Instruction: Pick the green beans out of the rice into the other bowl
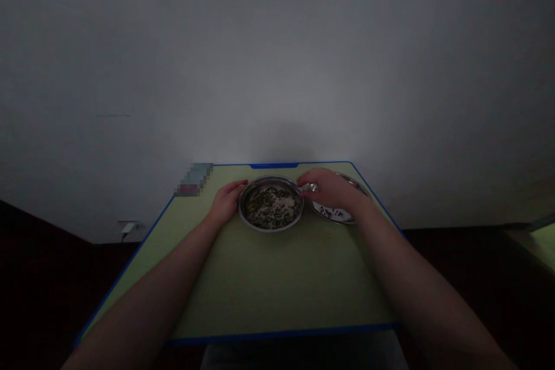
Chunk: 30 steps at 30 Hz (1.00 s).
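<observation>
The left hand point(224, 203), loosely open, touches the left side of the bowl point(271, 229); the right hand point(329, 188) grips a shiny piece point(313, 187), too dim to identify, by the right rim. Uneven pressure could tip the bowl, spilling grains point(275, 205). Around it spreads a green table point(277, 277); behind, a dim wall point(277, 69).

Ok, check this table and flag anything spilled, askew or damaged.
Nothing stands out. The grain mix is inside the bowl, which looks level, and the small dark pieces lie on the plate. The right hand hides part of the plate, and the item at the table's far left corner is too blurred to judge.
</observation>
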Tool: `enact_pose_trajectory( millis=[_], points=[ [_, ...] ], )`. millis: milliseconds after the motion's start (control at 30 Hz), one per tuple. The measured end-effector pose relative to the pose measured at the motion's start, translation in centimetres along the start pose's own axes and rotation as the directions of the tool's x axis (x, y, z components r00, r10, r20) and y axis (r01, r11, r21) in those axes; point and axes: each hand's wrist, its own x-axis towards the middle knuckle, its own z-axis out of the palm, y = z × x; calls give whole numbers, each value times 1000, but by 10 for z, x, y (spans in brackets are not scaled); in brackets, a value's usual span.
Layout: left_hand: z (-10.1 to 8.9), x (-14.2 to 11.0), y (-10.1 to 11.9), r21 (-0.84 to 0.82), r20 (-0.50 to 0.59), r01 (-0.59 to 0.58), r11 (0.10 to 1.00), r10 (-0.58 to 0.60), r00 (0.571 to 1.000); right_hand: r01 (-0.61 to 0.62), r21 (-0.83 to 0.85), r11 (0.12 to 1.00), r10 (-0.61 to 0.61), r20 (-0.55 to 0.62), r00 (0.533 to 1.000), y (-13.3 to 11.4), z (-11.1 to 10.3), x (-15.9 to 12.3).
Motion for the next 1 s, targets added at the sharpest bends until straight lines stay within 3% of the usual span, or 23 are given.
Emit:
enact_pose_trajectory(
  millis=[133,367,700,1000],
  points=[
    [0,1,0,-19,14,24,1000,-23,1000,163,-76,984,-151,151,977,-29,23,42],
    [-2,5,-5,-39,11,8,999,-7,1000,178,-267,947,-109,256,961,-55,63,89],
    [-2,3,-1,-27,5,6,1000,-6,1000,296,-292,909,-182,360,915,-62,77,100],
    [-3,4,-4,-52,2,-3,999,3,1000,237,-276,932,-154,291,944,-59,75,96]
  ],
)
